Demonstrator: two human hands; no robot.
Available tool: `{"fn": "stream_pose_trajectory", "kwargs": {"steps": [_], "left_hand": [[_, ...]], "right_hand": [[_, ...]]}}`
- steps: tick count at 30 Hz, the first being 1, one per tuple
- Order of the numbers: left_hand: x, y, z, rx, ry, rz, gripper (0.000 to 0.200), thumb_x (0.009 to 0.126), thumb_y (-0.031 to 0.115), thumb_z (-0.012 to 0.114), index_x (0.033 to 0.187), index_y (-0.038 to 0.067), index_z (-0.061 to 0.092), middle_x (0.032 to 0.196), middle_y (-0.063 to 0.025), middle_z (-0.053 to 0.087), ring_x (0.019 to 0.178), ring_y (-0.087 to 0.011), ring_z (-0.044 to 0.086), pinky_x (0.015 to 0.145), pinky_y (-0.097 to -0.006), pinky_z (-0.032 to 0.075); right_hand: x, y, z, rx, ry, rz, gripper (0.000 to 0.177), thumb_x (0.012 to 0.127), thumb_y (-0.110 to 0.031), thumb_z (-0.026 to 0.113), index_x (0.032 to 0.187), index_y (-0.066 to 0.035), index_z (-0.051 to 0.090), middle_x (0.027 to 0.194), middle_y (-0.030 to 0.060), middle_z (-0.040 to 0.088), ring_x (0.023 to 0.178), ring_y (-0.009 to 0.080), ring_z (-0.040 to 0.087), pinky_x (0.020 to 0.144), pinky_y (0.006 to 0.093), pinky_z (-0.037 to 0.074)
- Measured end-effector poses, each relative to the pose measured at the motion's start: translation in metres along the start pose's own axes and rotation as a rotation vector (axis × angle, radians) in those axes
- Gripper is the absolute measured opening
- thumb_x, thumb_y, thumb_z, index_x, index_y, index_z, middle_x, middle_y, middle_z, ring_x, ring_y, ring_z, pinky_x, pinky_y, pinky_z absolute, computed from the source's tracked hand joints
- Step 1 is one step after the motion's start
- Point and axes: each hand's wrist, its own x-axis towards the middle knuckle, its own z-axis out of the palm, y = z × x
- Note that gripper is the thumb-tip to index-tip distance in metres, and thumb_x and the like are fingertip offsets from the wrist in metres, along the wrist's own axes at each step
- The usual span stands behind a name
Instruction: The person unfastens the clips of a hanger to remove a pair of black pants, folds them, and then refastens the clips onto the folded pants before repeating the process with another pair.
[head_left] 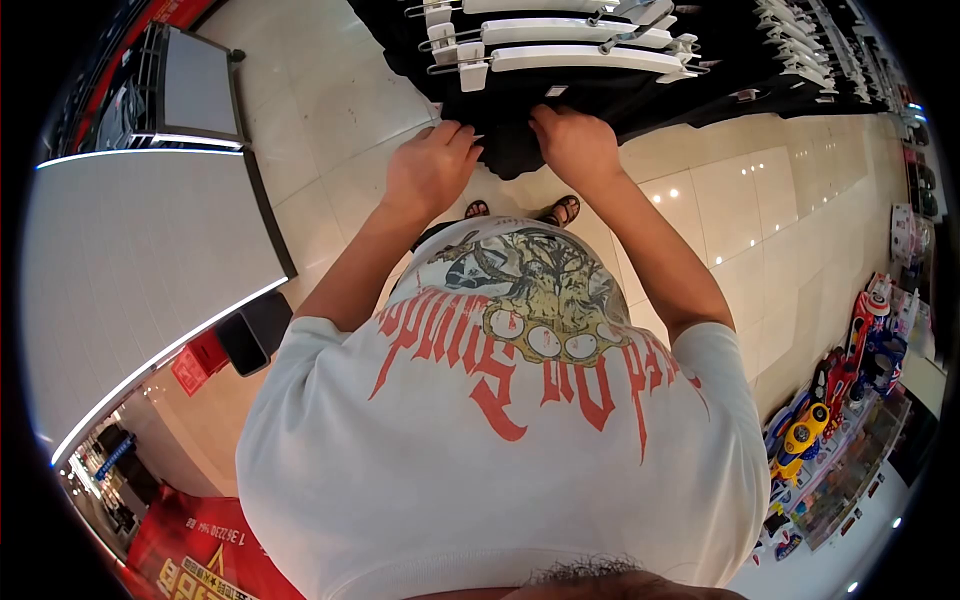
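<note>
A black garment (511,148) hangs at the front of a rack, its lower part bunched between my two hands. My left hand (432,165) is closed on the cloth at its left side, fingers curled and thumb hidden. On the other side my right hand (578,145) pinches the same black cloth. Just above the hands, white clip hangers (585,58) with metal hooks lie in a row over more black clothes. A small white tag (556,91) shows on the black cloth near my right hand.
The clothes rack continues right with more white hangers (795,45). A large pale panel (150,270) stands at left, with a dark bin-like object (255,332) beside it. Colourful toy cars (805,430) fill a display at right. Shiny floor tiles (700,205) lie below.
</note>
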Motion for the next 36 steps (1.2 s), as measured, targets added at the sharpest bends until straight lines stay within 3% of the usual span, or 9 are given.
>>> {"fn": "stream_pose_trajectory", "kwargs": {"steps": [8,13,14,17,21,24,26,30,36], "left_hand": [[-0.014,-0.01,-0.008,-0.21,0.223,-0.044,0.034,0.081,0.019,0.08,0.11,0.006,0.07,0.109,-0.0083,0.068,0.085,-0.0262,0.069,0.068,-0.0341,0.056],[-0.038,-0.048,0.019,-0.507,0.131,-0.277,0.043,0.08,0.008,0.077,0.12,0.004,0.064,0.117,-0.0113,0.066,0.097,-0.0249,0.068,0.077,-0.0343,0.057],[-0.042,-0.055,0.029,-0.555,0.107,-0.282,0.047,0.08,0.008,0.077,0.124,0.004,0.062,0.118,-0.0115,0.066,0.101,-0.0261,0.067,0.08,-0.0346,0.057],[-0.035,-0.058,0.05,-0.66,0.044,-0.301,0.056,0.08,0.004,0.078,0.131,0.003,0.055,0.122,-0.0108,0.066,0.111,-0.0252,0.065,0.092,-0.0353,0.054],[-0.018,-0.045,0.068,-0.77,-0.06,-0.48,0.057,0.081,0.005,0.08,0.131,0.001,0.053,0.125,-0.012,0.065,0.116,-0.0236,0.063,0.096,-0.0351,0.052],[-0.015,-0.041,0.084,-0.858,0.048,-0.441,0.046,0.086,0.007,0.078,0.127,0.001,0.057,0.118,-0.009,0.069,0.108,-0.0182,0.065,0.091,-0.0311,0.052],[-0.022,-0.05,0.097,-0.949,0.012,-0.478,0.034,0.091,0.007,0.073,0.122,0.002,0.061,0.11,-0.0044,0.07,0.099,-0.0133,0.064,0.086,-0.0279,0.051],[-0.028,-0.07,0.106,-0.98,-0.025,-0.589,0.019,0.097,0.005,0.065,0.116,0.002,0.068,0.096,0.0029,0.068,0.084,-0.0057,0.059,0.077,-0.0228,0.048],[-0.023,-0.07,0.092,-1.182,-0.031,-0.554,0.019,0.099,0.004,0.061,0.116,0.002,0.069,0.096,0.0031,0.068,0.085,-0.0056,0.058,0.078,-0.0224,0.048]], "right_hand": [[-0.026,0.0,-0.014,0.343,0.33,0.075,0.013,0.088,-0.02,0.072,0.097,-0.01,0.068,0.078,0.0087,0.066,0.067,0.0292,0.068,0.059,0.0393,0.055],[-0.058,0.079,0.026,0.681,0.475,0.386,0.044,0.081,-0.011,0.084,0.116,-0.002,0.058,0.098,0.0085,0.062,0.083,0.0182,0.061,0.071,0.0289,0.052],[-0.056,0.092,0.034,0.777,0.482,0.397,0.058,0.08,-0.013,0.086,0.125,0.001,0.051,0.11,0.0088,0.059,0.094,0.0172,0.058,0.078,0.0293,0.051],[-0.04,0.119,0.061,0.807,0.572,0.362,0.063,0.08,-0.014,0.087,0.128,0.001,0.049,0.117,0.0095,0.059,0.098,0.0167,0.058,0.08,0.0292,0.051],[-0.025,0.116,0.056,1.091,0.435,0.435,0.043,0.085,-0.013,0.083,0.118,0.001,0.059,0.106,0.0052,0.067,0.092,0.0105,0.061,0.08,0.0245,0.05],[-0.024,0.105,0.057,1.232,0.589,0.374,0.024,0.091,-0.013,0.078,0.107,0.0,0.066,0.09,-0.0007,0.067,0.081,0.0063,0.06,0.072,0.0218,0.049],[-0.033,0.116,0.065,1.144,0.518,0.47,0.018,0.093,-0.014,0.076,0.102,-0.001,0.067,0.086,-0.0021,0.067,0.078,0.0054,0.059,0.068,0.0216,0.048],[-0.038,0.123,0.064,1.077,0.589,0.485,0.016,0.095,-0.016,0.075,0.093,-0.001,0.069,0.08,-0.0035,0.066,0.073,0.0046,0.057,0.066,0.0218,0.047],[-0.036,0.12,0.059,1.017,0.541,0.563,0.014,0.095,-0.015,0.074,0.095,-0.002,0.07,0.082,-0.0034,0.068,0.074,0.0047,0.058,0.067,0.0217,0.048]]}}
